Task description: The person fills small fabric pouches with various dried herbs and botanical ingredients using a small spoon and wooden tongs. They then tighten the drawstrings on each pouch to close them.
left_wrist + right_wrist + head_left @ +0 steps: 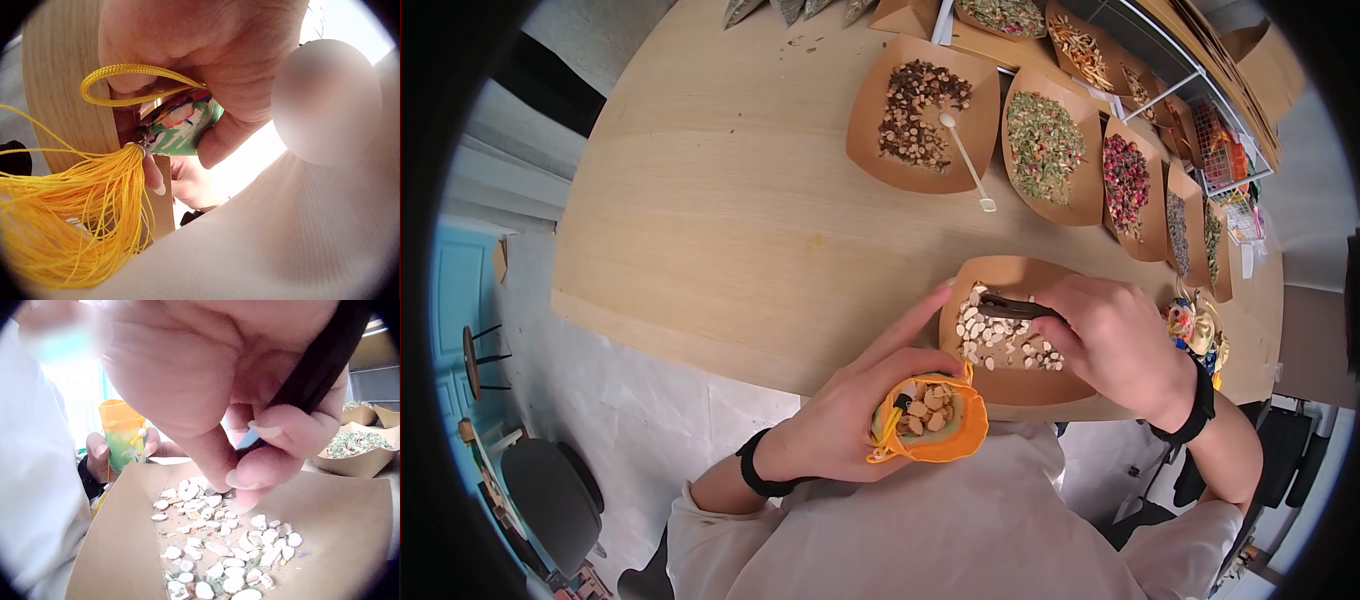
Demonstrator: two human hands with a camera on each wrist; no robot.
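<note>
My left hand (840,415) holds a small pouch with an orange rim (965,430), its mouth facing up and tan pieces inside. In the left wrist view the pouch (181,128) shows a green patterned side, a yellow cord loop and a yellow tassel (106,212). My right hand (1115,335) grips a dark utensil (1005,307) over a brown paper tray (1030,385) of white slices (975,330). In the right wrist view the fingers (269,462) curl round the dark handle (319,362), low over the slices; its tip is hidden.
Beyond the tray, a paper tray (865,130) of dark pieces holds a pale spoon (968,160). Trays of green mix (1040,145), red buds (1128,180) and other dried herbs line the right. Colourful pouches (1195,325) lie right of my right hand. A wire rack (1230,165) stands at the far right.
</note>
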